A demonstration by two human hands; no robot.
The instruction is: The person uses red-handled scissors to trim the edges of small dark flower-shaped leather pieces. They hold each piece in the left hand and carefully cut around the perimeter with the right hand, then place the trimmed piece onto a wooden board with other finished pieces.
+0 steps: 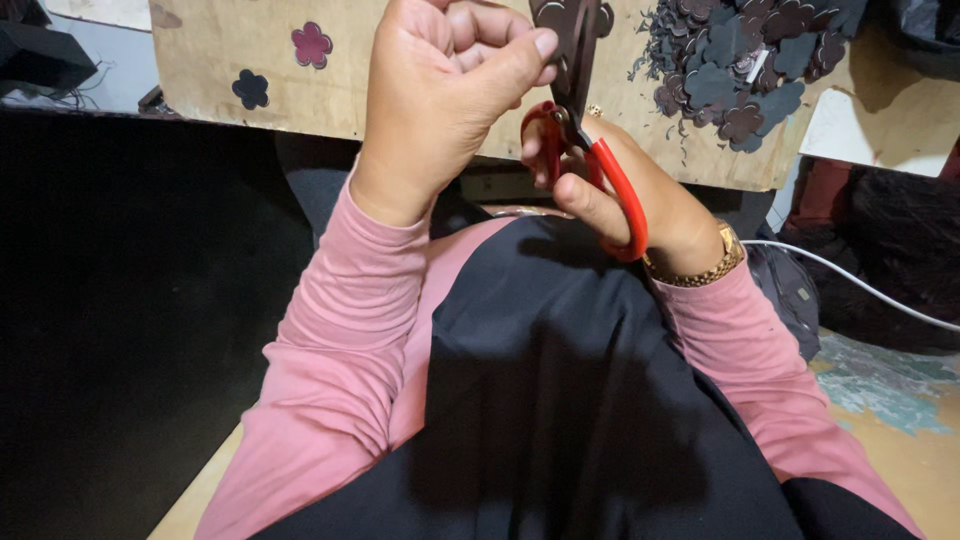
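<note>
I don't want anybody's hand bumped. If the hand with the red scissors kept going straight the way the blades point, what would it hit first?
Probably the dark flower-shaped piece pinched by the left hand: the red-handled scissors in the right hand point up at it. Beyond lies the wooden board, though depth is unclear.

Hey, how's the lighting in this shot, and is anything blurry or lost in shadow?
Head view: warm light falls on the left hand, right hand and red-handled scissors, all fairly sharp; the lower left is almost black; the pile of flower cutouts is dim but readable.
</note>
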